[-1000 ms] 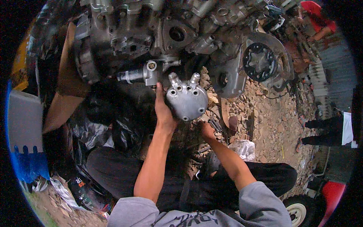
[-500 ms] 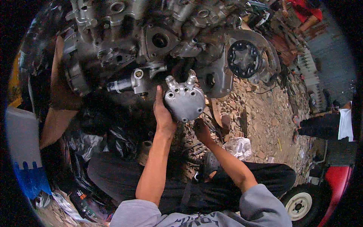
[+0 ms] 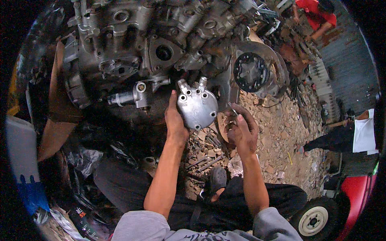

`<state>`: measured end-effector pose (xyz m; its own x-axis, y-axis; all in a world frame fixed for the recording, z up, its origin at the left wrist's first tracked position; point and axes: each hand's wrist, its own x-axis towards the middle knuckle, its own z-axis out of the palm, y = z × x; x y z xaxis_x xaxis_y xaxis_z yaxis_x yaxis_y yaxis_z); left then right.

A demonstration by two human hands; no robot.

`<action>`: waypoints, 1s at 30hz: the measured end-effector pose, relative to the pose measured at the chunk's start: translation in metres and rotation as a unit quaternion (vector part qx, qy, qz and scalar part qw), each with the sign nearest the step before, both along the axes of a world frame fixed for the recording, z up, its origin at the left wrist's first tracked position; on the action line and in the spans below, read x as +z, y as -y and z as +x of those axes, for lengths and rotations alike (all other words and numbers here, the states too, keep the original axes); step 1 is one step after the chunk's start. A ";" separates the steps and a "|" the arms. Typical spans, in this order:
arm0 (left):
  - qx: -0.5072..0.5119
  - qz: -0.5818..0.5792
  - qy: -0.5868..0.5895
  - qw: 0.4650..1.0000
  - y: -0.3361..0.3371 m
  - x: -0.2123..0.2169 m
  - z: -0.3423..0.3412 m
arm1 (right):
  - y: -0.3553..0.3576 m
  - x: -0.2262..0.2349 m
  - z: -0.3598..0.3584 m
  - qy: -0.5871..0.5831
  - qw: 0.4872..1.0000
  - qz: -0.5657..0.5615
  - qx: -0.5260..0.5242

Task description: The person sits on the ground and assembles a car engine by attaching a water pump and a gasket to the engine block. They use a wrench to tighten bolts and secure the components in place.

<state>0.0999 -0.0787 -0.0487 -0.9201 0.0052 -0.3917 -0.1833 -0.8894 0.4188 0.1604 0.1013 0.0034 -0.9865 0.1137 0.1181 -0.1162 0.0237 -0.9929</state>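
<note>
My left hand [image 3: 175, 120] grips the left edge of a round grey metal cover [image 3: 198, 106] with bolt holes and two short ports on top. I hold it up in front of a large greasy engine block [image 3: 152, 48]. My right hand [image 3: 241, 127] is raised just right of the cover, fingers curled around a small metal piece that I cannot make out. A short silver cylinder part [image 3: 128, 96] sticks out of the engine to the left of my left hand.
A round pulley disc [image 3: 251, 72] sits on the engine's right side. Several bolts and tools [image 3: 203, 154] lie on the stony ground between my legs. A person in red [image 3: 315, 14] works at the top right; another person's legs [image 3: 337, 138] and a red vehicle's wheel [image 3: 313, 221] are at the right.
My right hand has risen from the ground by my leg up to the cover's right side. The left hand keeps holding the cover.
</note>
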 end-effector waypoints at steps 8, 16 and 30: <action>0.006 -0.136 -0.019 0.991 -0.006 -0.004 -0.001 | 0.004 0.005 0.005 -0.040 0.983 0.146 0.106; 0.093 -0.285 -0.055 0.952 -0.013 0.015 0.009 | 0.012 0.013 0.002 -0.022 0.989 0.117 0.093; 0.076 -0.378 -0.188 0.903 -0.001 0.016 0.012 | 0.018 0.016 0.000 -0.027 0.965 0.259 -0.041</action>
